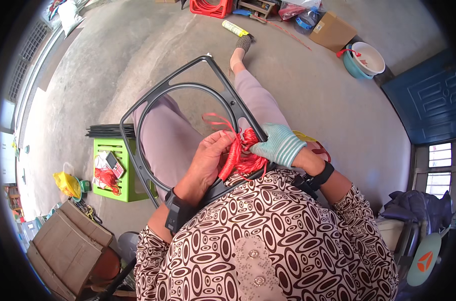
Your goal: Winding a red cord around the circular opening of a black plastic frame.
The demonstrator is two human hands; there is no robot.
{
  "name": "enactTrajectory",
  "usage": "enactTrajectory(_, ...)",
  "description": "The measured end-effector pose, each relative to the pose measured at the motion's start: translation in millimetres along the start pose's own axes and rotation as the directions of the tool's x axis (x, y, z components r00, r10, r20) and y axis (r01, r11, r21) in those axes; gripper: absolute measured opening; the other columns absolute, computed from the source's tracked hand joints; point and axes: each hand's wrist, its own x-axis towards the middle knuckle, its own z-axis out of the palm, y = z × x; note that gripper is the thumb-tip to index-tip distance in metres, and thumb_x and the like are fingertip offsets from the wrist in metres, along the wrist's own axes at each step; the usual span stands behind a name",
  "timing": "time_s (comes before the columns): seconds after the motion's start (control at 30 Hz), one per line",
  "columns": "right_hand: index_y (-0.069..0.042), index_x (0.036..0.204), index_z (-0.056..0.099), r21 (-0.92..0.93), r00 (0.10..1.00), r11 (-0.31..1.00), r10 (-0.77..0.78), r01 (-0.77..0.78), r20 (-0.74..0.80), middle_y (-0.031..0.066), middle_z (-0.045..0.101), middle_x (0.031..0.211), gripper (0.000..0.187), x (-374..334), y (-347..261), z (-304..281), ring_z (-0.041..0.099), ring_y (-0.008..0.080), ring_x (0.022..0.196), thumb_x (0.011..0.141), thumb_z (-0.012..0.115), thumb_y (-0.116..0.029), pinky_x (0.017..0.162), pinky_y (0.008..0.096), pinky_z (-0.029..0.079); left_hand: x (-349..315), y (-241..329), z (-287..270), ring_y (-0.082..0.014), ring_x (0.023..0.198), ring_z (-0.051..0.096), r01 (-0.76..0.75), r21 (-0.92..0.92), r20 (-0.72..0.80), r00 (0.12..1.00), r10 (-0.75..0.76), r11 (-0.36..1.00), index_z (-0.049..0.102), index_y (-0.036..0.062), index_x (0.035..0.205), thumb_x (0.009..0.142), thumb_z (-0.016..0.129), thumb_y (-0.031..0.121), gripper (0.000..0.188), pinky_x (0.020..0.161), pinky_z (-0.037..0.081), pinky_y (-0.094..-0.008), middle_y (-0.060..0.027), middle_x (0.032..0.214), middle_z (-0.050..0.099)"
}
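Note:
Across my lap lies a black frame (229, 93), squarish outside with a round ring inside. Red cord (231, 159) is wound closely round part of the ring near my body, and a loose loop rises above it. My bare left hand (214, 152) pinches the cord at this wound stretch, thumb and finger together. In a teal striped glove, my right hand (279, 145) is closed over the frame's right side, its thumb against a bunched hank of red cord (252, 163). The glove hides that corner of the frame.
Left of my leg, a green plastic stool (132, 186) holds a phone-like device (114, 164), red cord (106, 179) and stacked black frames (110, 131). Cardboard (70, 251) lies lower left. Basins (358, 67), a carton (333, 31) and a blue door (428, 98) are right.

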Motion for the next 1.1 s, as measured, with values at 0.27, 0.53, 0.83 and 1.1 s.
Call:
enactTrajectory(0.27,-0.004,0.108,0.056,0.933,0.99,0.333,0.008,-0.135,0.14,0.0083,0.062,0.102,0.036,8,52,-11,0.062,0.0209,0.086,0.086,0.062,-0.032,0.078,0.0358,0.053,-13,23,-3,-0.0126,0.064,0.061,-0.026,0.17,0.071,0.997,0.014,0.985,0.056,0.0041,0.088,0.092,0.054,0.017,0.014,0.056,0.053,-0.0252,-0.0079,0.079,0.064)
enactTrajectory(0.53,-0.003,0.105,0.052,0.937,0.934,-0.066,0.137,0.343,-0.332,-0.0073,0.037,0.06,0.032,-22,124,-65,0.035,0.0023,0.045,0.093,0.053,-0.032,0.049,0.0234,0.035,-12,14,-12,-0.0161,0.066,0.06,0.055,0.15,-0.028,0.998,-0.051,0.987,0.053,0.0029,0.101,0.094,0.05,0.029,0.027,0.058,0.053,-0.027,-0.011,0.081,0.063)
enactTrajectory(0.83,-0.008,0.102,0.057,0.966,0.896,0.05,0.364,0.253,-0.254,0.0059,0.06,0.091,0.031,-24,130,-30,0.056,0.0157,0.068,0.088,0.06,-0.036,0.064,0.0318,0.053,-6,12,-7,-0.0149,0.057,0.056,0.025,0.131,0.059,0.998,-0.033,0.991,0.054,0.0,0.101,0.094,0.048,0.033,0.035,0.052,0.049,-0.0257,-0.01,0.076,0.062)
enactTrajectory(1.1,-0.009,0.1,0.058,0.868,0.792,0.063,0.383,0.492,-0.476,0.0091,0.061,0.093,0.031,-18,202,-49,0.06,0.0266,0.086,0.09,0.055,-0.037,0.073,0.0407,0.054,-9,5,-9,-0.0136,0.058,0.058,0.027,0.14,0.031,0.999,-0.031,0.99,0.057,-0.0008,0.098,0.093,0.052,0.027,0.028,0.053,0.05,-0.0247,-0.0091,0.076,0.064)
